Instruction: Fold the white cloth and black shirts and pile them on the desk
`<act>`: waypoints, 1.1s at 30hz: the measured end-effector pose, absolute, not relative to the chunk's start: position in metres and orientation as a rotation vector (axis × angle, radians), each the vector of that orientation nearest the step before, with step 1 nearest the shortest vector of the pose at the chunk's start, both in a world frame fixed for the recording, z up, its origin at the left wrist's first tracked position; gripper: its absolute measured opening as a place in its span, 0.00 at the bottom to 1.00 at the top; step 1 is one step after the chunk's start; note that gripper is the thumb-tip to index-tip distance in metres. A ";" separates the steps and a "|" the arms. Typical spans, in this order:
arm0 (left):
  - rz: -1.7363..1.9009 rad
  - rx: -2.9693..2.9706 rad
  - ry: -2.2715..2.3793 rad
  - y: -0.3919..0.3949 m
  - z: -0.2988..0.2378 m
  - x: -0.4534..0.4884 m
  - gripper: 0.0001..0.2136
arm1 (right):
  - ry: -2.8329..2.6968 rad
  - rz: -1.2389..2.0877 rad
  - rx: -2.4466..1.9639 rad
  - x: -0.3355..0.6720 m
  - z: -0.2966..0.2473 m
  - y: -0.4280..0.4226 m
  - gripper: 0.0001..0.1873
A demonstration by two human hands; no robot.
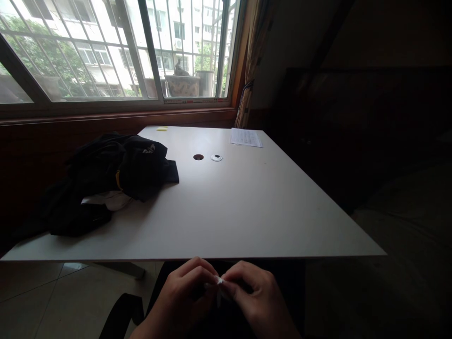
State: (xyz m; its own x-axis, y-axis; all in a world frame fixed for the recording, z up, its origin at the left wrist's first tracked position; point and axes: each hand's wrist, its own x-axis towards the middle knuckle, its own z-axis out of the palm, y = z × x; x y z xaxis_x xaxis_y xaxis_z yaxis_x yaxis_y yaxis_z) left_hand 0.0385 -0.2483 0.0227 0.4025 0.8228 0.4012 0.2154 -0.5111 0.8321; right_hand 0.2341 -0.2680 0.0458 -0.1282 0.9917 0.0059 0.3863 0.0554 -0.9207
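Note:
My left hand (187, 292) and my right hand (252, 294) meet below the near edge of the white table (247, 207), over my lap. Both have their fingers curled in a pinch on a small white scrap (219, 281) held between the fingertips. I cannot make out what the scrap is. A heap of black clothing (109, 183) with a small white logo lies on the left part of the table, far from both hands.
A printed sheet of paper (246, 137) lies at the table's far right. A round cable hole (198, 157) and its white cap (216, 157) sit mid-table. A yellow note (161, 128) is at the far edge. A barred window (116, 52) is behind, tiled floor (52, 296) at lower left.

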 end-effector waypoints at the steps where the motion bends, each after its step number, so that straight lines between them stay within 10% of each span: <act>1: 1.129 1.955 0.878 -0.249 0.025 0.039 0.13 | -1.557 1.119 -1.433 0.232 0.048 -0.268 0.07; 9: 1.153 1.337 0.955 -0.250 0.031 0.031 0.08 | -1.159 1.434 -1.226 0.229 0.038 -0.274 0.14; 33: 1.143 1.212 0.975 -0.256 0.032 0.046 0.06 | -1.685 0.681 -1.068 0.227 0.027 -0.265 0.10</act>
State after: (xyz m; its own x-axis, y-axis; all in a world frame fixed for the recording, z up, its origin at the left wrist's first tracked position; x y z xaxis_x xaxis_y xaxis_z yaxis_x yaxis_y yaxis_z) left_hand 0.0463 -0.2557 0.0317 0.1807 0.9831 0.0296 -0.1256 -0.0068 0.9921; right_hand 0.2269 -0.2652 0.0269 -0.1236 0.8897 0.4396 0.3348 0.4544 -0.8255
